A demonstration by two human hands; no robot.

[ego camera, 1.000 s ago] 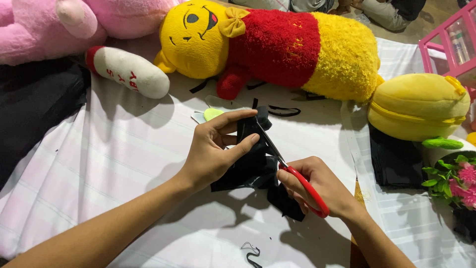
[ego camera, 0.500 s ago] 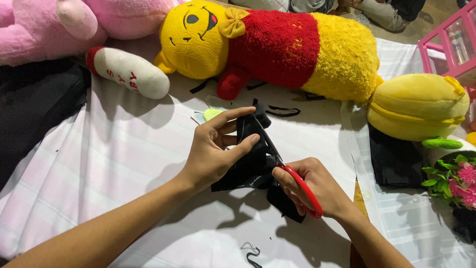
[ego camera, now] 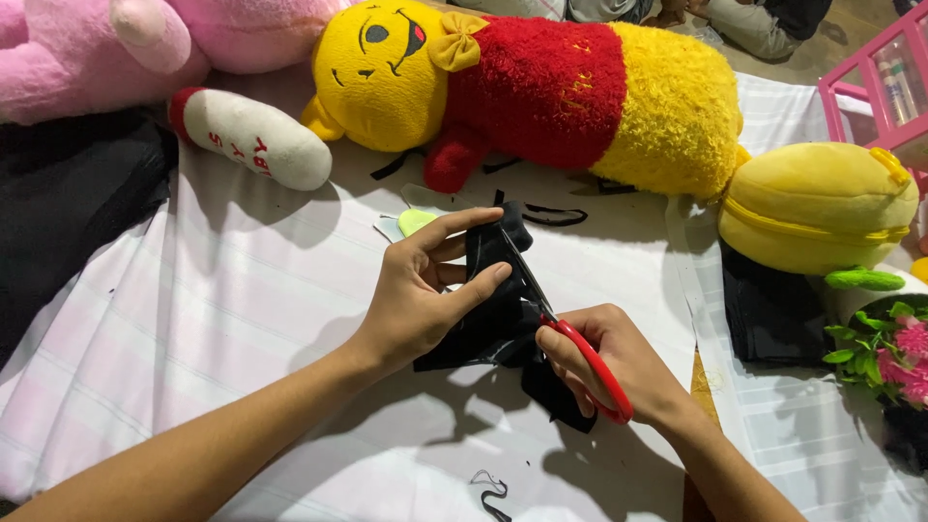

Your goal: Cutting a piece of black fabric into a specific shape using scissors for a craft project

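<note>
left hand point(ego camera: 420, 300) pinching black fabric piece point(ego camera: 488, 324) between thumb and fingers above white striped cloth point(ego camera: 232, 319), right hand point(ego camera: 619, 362) gripping red-handled scissors point(ego camera: 570, 333), blades in the fabric, yellow plush bear point(ego camera: 522, 92) beyond

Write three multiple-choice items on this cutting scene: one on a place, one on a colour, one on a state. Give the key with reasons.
1. Where does the yellow plush bear lie?
A. beyond the hands, at the far side of the white cloth
B. under the left hand
C. on the pink rack

2. What colour are the handles of the scissors?
A. blue
B. red
C. green

3. How is the black fabric held?
A. lying untouched
B. rolled inside the right hand
C. pinched by the left hand while the right hand works the scissors on it

Key: 1 A, the bear stretches across the top of the view. 2 B, a red loop circles the right fingers. 3 C, left thumb and fingers grip the fabric against the blades.
</note>
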